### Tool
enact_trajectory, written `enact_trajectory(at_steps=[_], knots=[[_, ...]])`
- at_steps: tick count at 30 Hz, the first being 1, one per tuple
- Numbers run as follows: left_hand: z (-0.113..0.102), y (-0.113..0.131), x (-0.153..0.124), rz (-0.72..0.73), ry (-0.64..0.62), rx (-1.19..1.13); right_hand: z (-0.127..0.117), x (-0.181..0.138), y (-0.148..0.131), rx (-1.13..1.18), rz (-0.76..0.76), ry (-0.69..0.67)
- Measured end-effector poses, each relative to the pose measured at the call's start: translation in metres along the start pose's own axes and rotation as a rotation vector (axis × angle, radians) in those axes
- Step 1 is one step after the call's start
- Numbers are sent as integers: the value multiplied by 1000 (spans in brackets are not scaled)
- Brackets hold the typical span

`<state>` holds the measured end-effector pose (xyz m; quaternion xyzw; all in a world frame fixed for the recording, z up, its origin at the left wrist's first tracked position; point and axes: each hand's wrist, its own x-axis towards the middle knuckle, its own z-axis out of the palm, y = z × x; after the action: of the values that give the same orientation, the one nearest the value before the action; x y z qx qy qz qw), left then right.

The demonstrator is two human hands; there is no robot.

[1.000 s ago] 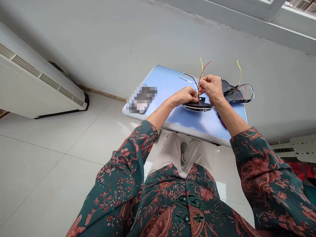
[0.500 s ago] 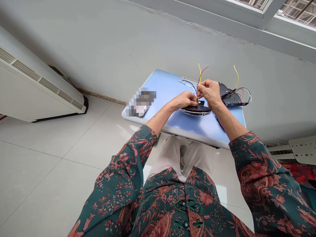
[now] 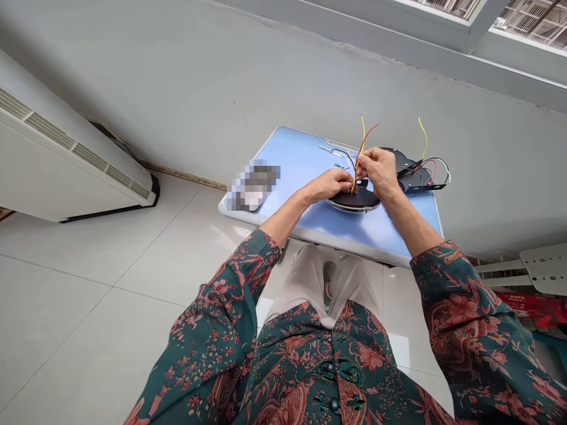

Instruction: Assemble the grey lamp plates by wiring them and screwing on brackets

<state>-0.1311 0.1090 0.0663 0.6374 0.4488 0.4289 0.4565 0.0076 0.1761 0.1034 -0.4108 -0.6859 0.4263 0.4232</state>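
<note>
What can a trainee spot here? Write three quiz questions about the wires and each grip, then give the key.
1. True or false: a red wire sticks up above the black disc.
2. Which is nearer the tips of the upright wires: the left grip or the right grip?
3. The tallest wire at the black parts on the right is: A green, B yellow, C orange.

Key: 1 true; 2 the right grip; 3 B.
</note>
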Motion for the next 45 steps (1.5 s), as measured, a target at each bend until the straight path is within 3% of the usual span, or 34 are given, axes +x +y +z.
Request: enact_trajectory(at_steps=[6,15,20,24,28,37,45], knots=[[12,-12,1,36,91,124,-8,-21,10,49,-39,17],[29,-21,-2,-6,241,283,-32,-49,39,237,42,94],[33,-18,-4,-26,294,346,-49,-61,50,306,6,-86],[35,-11,-6,-36,328,418,-51,-56,54,27,-43,-224],[41,-7,-7,-59,395,509,-44,-54,52,-277,-93,-220],[53,-10,-8,-121,506,677,-29,-70,45,-567,-155,-182],[56,-17,-9,149,531,650,-15,-72,47,-674,-115,-82]])
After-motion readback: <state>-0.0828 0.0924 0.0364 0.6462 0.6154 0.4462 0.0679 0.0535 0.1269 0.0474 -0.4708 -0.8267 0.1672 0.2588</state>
